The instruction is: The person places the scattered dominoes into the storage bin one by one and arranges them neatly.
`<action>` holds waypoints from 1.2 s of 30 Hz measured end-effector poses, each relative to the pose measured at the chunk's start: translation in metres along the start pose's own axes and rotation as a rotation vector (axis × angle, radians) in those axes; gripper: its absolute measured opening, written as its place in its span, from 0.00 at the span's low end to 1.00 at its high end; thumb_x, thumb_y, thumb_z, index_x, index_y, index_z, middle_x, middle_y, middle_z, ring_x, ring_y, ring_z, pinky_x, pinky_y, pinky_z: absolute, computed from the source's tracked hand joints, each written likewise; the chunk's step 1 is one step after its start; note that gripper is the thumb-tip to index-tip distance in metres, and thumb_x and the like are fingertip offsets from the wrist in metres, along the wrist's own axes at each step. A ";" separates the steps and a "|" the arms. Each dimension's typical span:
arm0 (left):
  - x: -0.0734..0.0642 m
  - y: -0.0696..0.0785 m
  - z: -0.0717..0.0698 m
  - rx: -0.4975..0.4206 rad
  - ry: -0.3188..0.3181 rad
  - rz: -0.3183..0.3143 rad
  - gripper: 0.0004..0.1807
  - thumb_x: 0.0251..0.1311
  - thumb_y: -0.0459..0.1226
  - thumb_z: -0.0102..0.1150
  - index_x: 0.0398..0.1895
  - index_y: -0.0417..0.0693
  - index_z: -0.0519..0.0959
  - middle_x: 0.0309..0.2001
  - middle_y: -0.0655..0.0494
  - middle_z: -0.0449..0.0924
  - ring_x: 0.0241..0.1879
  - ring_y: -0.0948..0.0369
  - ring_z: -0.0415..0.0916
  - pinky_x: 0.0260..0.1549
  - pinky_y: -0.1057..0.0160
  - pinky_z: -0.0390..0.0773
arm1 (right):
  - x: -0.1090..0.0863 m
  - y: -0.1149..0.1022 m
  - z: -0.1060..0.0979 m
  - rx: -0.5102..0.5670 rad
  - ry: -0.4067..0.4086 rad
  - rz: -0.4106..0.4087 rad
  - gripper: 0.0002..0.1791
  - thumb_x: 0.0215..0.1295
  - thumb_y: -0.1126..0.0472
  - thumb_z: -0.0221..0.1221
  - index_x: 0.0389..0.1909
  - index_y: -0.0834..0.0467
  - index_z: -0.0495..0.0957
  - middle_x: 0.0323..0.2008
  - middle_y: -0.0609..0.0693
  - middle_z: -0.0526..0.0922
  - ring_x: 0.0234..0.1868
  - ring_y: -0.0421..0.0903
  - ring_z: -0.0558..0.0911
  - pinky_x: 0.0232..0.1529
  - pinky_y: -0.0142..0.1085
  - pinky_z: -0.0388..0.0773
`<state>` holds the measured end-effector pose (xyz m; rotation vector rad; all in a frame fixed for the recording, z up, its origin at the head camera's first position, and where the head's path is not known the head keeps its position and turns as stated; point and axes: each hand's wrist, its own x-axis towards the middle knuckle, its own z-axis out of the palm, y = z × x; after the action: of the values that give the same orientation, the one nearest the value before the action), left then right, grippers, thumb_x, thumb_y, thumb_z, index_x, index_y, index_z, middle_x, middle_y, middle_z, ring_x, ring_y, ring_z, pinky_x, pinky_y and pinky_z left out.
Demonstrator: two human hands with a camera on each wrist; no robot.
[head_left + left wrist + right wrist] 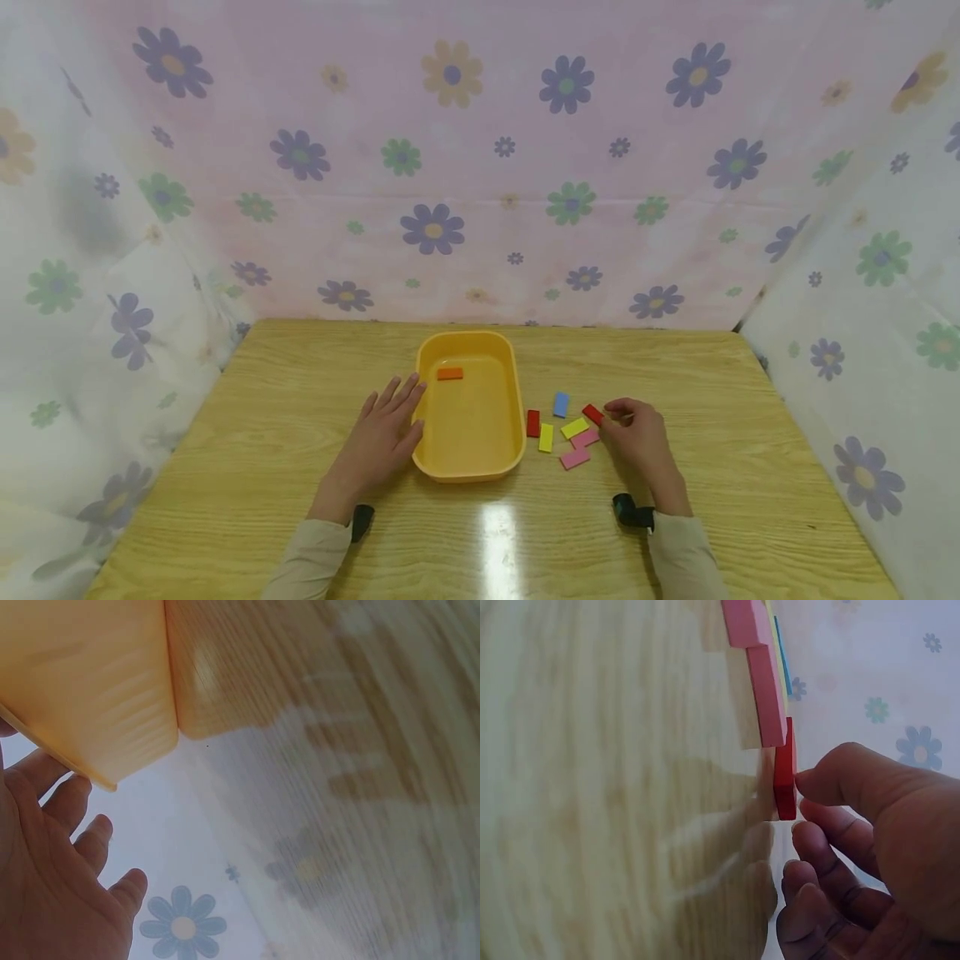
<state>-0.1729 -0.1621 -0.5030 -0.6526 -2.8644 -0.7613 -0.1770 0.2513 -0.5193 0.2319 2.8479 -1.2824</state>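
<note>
A yellow plastic tray (468,479) stands on the table with an orange domino block (450,374) lying inside near its far left. My left hand (382,437) rests against the tray's left side, fingers spread and fingertips at the rim; in the left wrist view, the rim partly hides them. My right hand (639,437) is at a red domino block (592,414) right of the tray. Thumb and index fingertips come close together at the near end of this block, the other fingers loosely bent. In the right wrist view the thumb tip meets its upper face.
Between tray and right hand lie another red block (533,423), a blue block (561,405), two yellow blocks (546,438) and two pink blocks (575,458). A flowered cloth (480,167) encloses the wooden table (300,358) at the back and sides.
</note>
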 end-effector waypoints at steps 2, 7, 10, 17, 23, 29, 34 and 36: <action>0.001 0.000 0.000 -0.001 -0.001 0.000 0.32 0.76 0.43 0.51 0.79 0.45 0.61 0.80 0.51 0.55 0.80 0.44 0.49 0.74 0.33 0.47 | 0.001 0.001 -0.001 0.005 -0.004 -0.011 0.14 0.67 0.64 0.62 0.50 0.67 0.82 0.44 0.60 0.85 0.42 0.52 0.80 0.40 0.38 0.77; 0.001 0.001 0.000 0.000 -0.011 -0.002 0.32 0.76 0.44 0.50 0.79 0.46 0.60 0.80 0.51 0.54 0.80 0.44 0.48 0.74 0.33 0.47 | 0.003 0.001 -0.001 -0.004 -0.009 -0.024 0.16 0.66 0.62 0.66 0.50 0.67 0.82 0.45 0.61 0.86 0.42 0.52 0.80 0.40 0.38 0.77; 0.000 0.000 0.001 -0.001 -0.012 -0.002 0.32 0.76 0.44 0.49 0.79 0.46 0.60 0.80 0.51 0.54 0.80 0.44 0.48 0.75 0.33 0.46 | 0.003 0.001 -0.001 -0.023 -0.014 -0.023 0.17 0.64 0.62 0.68 0.49 0.68 0.83 0.45 0.61 0.85 0.41 0.52 0.79 0.40 0.38 0.77; -0.001 0.000 0.003 -0.002 0.013 0.007 0.31 0.76 0.43 0.50 0.78 0.45 0.61 0.79 0.50 0.56 0.79 0.42 0.49 0.74 0.33 0.47 | 0.005 0.000 -0.001 -0.067 -0.032 -0.037 0.15 0.63 0.63 0.69 0.47 0.68 0.83 0.40 0.59 0.85 0.38 0.50 0.78 0.37 0.37 0.75; 0.000 -0.001 0.002 0.011 0.025 0.019 0.31 0.75 0.42 0.51 0.78 0.45 0.62 0.79 0.49 0.57 0.79 0.43 0.50 0.74 0.33 0.48 | 0.006 0.001 0.000 -0.086 -0.047 -0.026 0.14 0.64 0.63 0.68 0.46 0.66 0.83 0.39 0.58 0.84 0.37 0.50 0.78 0.37 0.38 0.75; 0.000 -0.001 0.002 0.017 0.017 0.017 0.31 0.76 0.43 0.50 0.78 0.45 0.62 0.79 0.50 0.57 0.79 0.43 0.50 0.74 0.33 0.49 | 0.004 -0.001 0.000 -0.089 -0.054 -0.042 0.12 0.64 0.64 0.68 0.45 0.67 0.82 0.39 0.58 0.84 0.36 0.49 0.79 0.36 0.38 0.76; 0.000 0.000 0.001 0.019 0.020 0.018 0.31 0.75 0.43 0.51 0.78 0.45 0.62 0.79 0.49 0.57 0.79 0.42 0.51 0.73 0.33 0.50 | 0.001 -0.003 -0.002 -0.098 -0.061 -0.076 0.12 0.66 0.65 0.66 0.46 0.68 0.81 0.40 0.60 0.82 0.37 0.50 0.78 0.37 0.40 0.75; 0.000 0.000 0.001 0.016 0.022 0.018 0.31 0.75 0.43 0.52 0.78 0.45 0.62 0.79 0.49 0.57 0.79 0.42 0.51 0.73 0.32 0.50 | 0.000 -0.003 -0.002 -0.101 -0.062 -0.096 0.12 0.66 0.66 0.66 0.46 0.69 0.80 0.40 0.60 0.82 0.37 0.51 0.78 0.38 0.40 0.75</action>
<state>-0.1728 -0.1617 -0.5039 -0.6631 -2.8376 -0.7375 -0.1777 0.2511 -0.5153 0.0544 2.8926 -1.1340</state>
